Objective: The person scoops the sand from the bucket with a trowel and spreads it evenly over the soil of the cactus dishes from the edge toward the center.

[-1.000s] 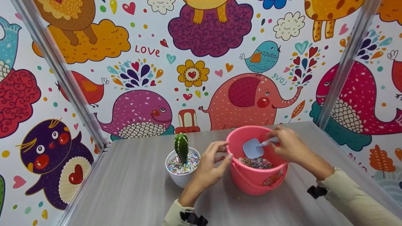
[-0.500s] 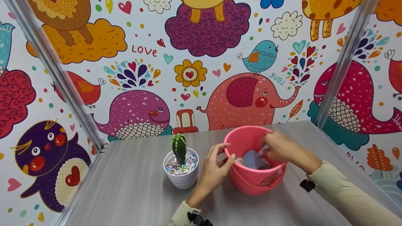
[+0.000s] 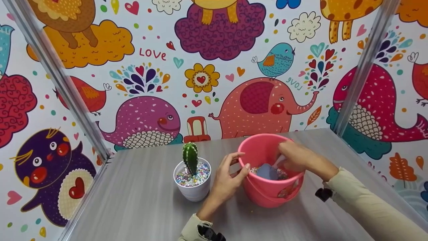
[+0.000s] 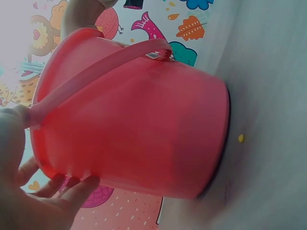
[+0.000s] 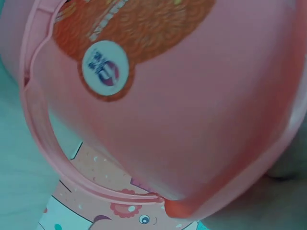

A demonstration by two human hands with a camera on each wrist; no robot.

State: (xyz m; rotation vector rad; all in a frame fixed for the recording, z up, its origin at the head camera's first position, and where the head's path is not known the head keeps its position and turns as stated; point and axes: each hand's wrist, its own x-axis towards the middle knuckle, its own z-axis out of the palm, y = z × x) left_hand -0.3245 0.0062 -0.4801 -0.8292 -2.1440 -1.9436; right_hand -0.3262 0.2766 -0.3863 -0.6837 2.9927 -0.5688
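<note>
A pink bucket [image 3: 267, 195] with small multicoloured pebbles [image 3: 254, 170] inside stands on the table. My left hand [image 3: 224, 179] holds its left side, thumb at the rim and fingers spread against the wall. In the left wrist view those fingers [image 4: 79, 191] lie along the bucket's outside. Reaching over the right rim, my right hand [image 3: 294, 156] grips the handle of a small blue-grey toy shovel [image 3: 267, 171]. The shovel's blade is down at the pebbles; most of its handle is hidden by the hand. Only the bucket's outer wall [image 5: 206, 110] fills the right wrist view.
Left of the bucket stands a white pot [image 3: 194, 193] with a cactus [image 3: 190, 159] set in pastel pebbles. A tiny yellow pebble [image 4: 241, 138] lies on the table [image 3: 140, 194] beside the bucket. Patterned walls [image 3: 160, 30] and metal posts [image 3: 67, 77] enclose the table.
My right hand has moved left and down into the bucket, lowering the shovel from above the pebbles to their surface. My left hand stays on the bucket.
</note>
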